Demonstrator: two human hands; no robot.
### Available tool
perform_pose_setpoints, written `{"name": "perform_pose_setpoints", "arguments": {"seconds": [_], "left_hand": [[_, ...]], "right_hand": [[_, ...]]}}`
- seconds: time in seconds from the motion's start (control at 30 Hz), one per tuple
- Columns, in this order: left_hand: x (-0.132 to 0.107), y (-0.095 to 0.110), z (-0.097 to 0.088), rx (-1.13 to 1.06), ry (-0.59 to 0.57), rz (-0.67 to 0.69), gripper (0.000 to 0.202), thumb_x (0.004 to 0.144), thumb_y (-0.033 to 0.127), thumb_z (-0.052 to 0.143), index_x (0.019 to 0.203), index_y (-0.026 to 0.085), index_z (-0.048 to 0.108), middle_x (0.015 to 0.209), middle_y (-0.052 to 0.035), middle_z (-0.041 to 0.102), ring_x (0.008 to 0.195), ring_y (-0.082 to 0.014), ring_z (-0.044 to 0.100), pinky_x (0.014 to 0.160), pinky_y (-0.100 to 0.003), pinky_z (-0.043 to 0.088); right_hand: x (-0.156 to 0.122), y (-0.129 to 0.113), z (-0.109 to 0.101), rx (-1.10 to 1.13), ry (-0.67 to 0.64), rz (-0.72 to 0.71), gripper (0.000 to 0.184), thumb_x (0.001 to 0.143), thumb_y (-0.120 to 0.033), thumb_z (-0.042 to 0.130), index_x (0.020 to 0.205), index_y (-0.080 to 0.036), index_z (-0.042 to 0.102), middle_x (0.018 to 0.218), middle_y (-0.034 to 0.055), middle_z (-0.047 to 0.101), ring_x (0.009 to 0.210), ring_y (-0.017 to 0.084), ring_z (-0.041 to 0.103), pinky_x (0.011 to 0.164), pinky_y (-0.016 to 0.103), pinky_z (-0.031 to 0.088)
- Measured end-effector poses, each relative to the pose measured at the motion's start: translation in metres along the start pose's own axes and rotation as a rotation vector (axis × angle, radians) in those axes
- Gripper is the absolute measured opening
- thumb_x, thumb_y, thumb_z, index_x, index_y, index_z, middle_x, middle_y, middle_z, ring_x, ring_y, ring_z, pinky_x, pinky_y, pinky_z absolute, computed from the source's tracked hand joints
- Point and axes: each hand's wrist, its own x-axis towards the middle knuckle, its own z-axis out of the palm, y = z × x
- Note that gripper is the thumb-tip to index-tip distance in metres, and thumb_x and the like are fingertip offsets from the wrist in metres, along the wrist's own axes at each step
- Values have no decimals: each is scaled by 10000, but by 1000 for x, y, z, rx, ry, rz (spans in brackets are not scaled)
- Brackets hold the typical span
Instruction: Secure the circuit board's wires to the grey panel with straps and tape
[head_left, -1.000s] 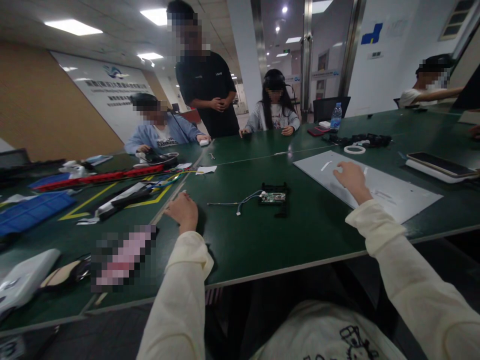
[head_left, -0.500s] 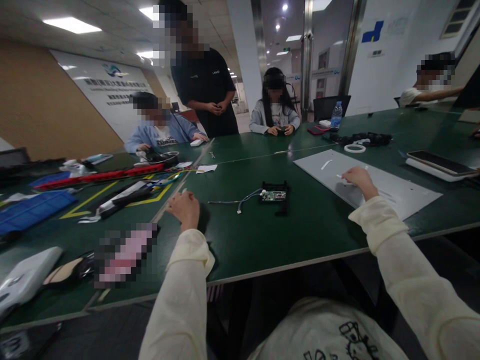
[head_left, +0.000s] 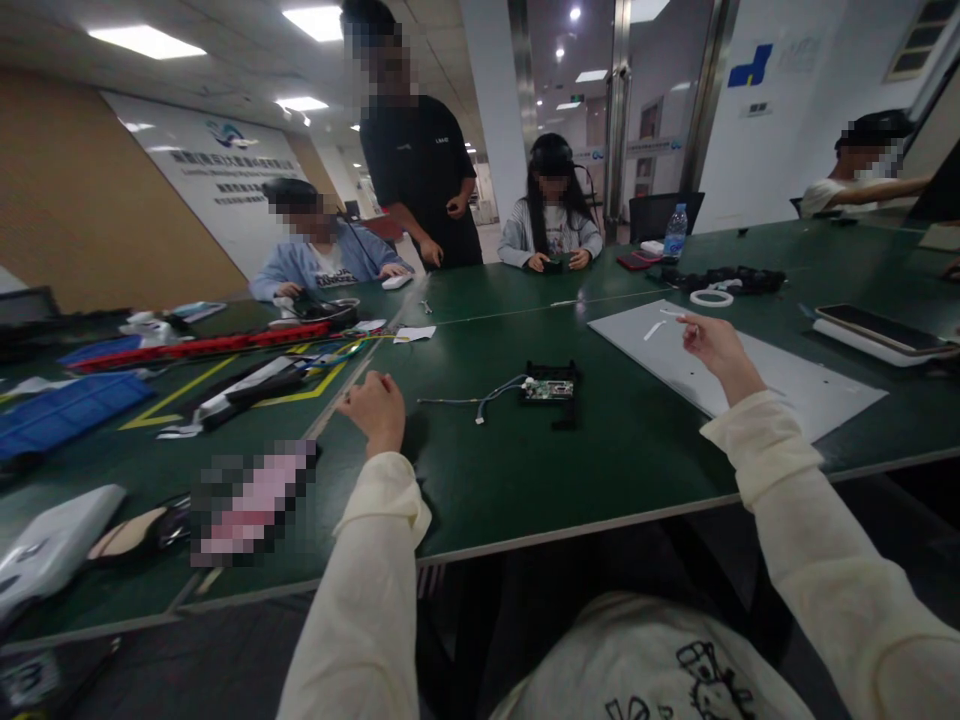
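My right hand [head_left: 712, 342] is lifted a little above a grey-white sheet [head_left: 795, 385] and pinches a small white strip [head_left: 673, 313] between its fingertips. A second white strip [head_left: 653, 329] lies on the sheet just left of it. My left hand [head_left: 374, 404] rests curled in a loose fist on the green table [head_left: 525, 480], with nothing visible in it. Between my hands lies a small black circuit module [head_left: 551, 387] with blue and white wires [head_left: 484, 398] trailing to the left.
A tape roll [head_left: 709, 297] and black parts [head_left: 739, 277] lie beyond the sheet, a tablet [head_left: 877, 330] to its right. A water bottle [head_left: 675, 231] stands farther back. Red and blue items and cables [head_left: 247, 385] crowd the left. Several people sit or stand across the table.
My right hand went from lying flat on the sheet to a pinch, then lifted with the small white strip. My left hand stayed put.
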Motion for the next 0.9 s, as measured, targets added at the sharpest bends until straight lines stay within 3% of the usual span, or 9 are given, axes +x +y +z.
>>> {"name": "perform_pose_setpoints", "arguments": {"seconds": [0.07, 0.17, 0.27, 0.37, 0.5, 0.63, 0.8, 0.9], "left_hand": [[-6, 13, -10, -33, 11, 52, 372, 922, 264, 263, 1108, 144, 563, 1005, -165, 648, 1018, -307, 547, 890, -457, 329], [-19, 45, -24, -49, 1, 193, 370, 905, 198, 278, 1147, 152, 553, 1027, -164, 649, 1057, -311, 532, 910, -464, 316], [-36, 86, -32, -79, -105, 362, 321, 879, 168, 335, 1052, 177, 606, 1078, -150, 644, 1074, -295, 530, 929, -452, 315], [-53, 124, -36, -126, -229, 438, 287, 879, 181, 366, 995, 194, 628, 1038, -128, 659, 1017, -272, 562, 887, -421, 355], [-68, 151, -37, -171, -323, 511, 248, 898, 244, 396, 959, 205, 633, 1012, -99, 668, 993, -247, 577, 829, -367, 394], [-74, 152, -35, -121, -420, 516, 243, 894, 218, 398, 879, 202, 641, 992, -87, 677, 969, -231, 591, 824, -367, 403], [-76, 144, -37, -102, -429, 515, 224, 868, 181, 433, 876, 200, 655, 1021, -101, 680, 998, -248, 591, 858, -407, 400], [-79, 146, -42, -122, -409, 521, 232, 871, 181, 428, 899, 203, 658, 1033, -102, 678, 1014, -253, 586, 871, -417, 397]], "right_hand": [[-12, -6, 15, 213, -108, 48, 140, 687, -233, 695, 788, -142, 664, 549, -56, 462, 489, 40, 448, 521, 157, 430], [-35, -10, 50, 284, -298, 53, 169, 678, -272, 737, 778, -157, 665, 557, -50, 496, 517, 49, 484, 531, 160, 445], [-65, -14, 97, 281, -513, 42, 211, 696, -339, 742, 803, -167, 685, 573, -45, 528, 542, 54, 507, 551, 169, 446], [-102, -20, 145, 242, -768, 20, 268, 729, -412, 711, 854, -176, 701, 601, -30, 573, 564, 64, 527, 556, 179, 432], [-147, -18, 195, 90, -953, -8, 287, 729, -431, 707, 815, -158, 702, 581, -18, 595, 512, 66, 504, 509, 183, 395], [-175, -6, 216, -176, -920, -46, 310, 775, -441, 665, 667, -150, 669, 526, -15, 577, 506, 79, 522, 554, 203, 429], [-188, -2, 218, -648, -695, -485, 444, 812, -563, 593, 628, -168, 678, 538, 18, 605, 563, 128, 569, 606, 243, 422], [-188, -7, 217, -857, -598, -629, 550, 831, -643, 517, 600, -172, 683, 570, 53, 624, 608, 162, 590, 606, 268, 412]]}}
